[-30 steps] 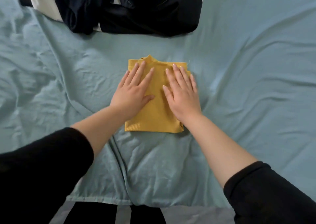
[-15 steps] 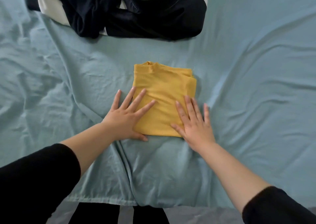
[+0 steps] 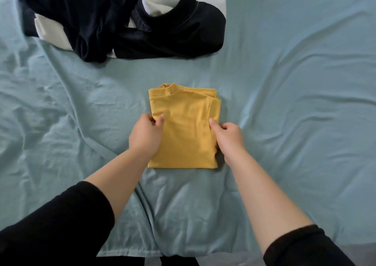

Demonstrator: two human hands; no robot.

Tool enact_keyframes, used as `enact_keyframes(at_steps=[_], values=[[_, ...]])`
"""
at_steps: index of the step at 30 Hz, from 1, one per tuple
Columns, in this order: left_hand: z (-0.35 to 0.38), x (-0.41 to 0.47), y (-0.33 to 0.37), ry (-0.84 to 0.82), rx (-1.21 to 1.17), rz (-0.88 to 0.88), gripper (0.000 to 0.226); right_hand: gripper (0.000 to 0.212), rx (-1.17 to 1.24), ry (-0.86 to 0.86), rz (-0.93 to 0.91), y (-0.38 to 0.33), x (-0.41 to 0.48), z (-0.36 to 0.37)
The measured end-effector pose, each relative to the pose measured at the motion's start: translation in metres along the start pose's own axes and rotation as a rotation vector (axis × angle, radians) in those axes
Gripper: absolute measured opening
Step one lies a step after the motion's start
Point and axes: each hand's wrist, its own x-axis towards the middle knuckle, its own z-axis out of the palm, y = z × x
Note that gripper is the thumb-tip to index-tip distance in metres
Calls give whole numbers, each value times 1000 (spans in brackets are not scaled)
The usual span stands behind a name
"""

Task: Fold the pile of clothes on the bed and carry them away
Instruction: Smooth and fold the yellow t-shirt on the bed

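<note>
A yellow top [image 3: 184, 127], folded into a neat rectangle with its collar at the far end, lies on the light blue bed sheet [image 3: 295, 103] in the middle of the view. My left hand [image 3: 145, 135] grips its left edge, thumb on top and fingers curled under. My right hand [image 3: 228, 136] grips the right edge the same way. A pile of dark navy and white clothes [image 3: 126, 19] lies unfolded at the far left of the bed.
The sheet is wrinkled, with deeper creases on the left. The near edge of the bed [image 3: 142, 253] runs along the bottom of the view, with dark floor below it.
Both hands lay flat on the yellow top, slid back toward me, then moved to its side edges and curled round them. The view tilted to show more of the dark pile.
</note>
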Motion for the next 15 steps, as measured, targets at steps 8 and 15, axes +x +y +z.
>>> enact_keyframes(at_steps=[8,15], values=[[20,-30,25,54,-318,136,12,30,134,114,-184,15,-23,-10],[60,-41,93,-145,-380,257,28,14,174,210,-191,17,1,-103]])
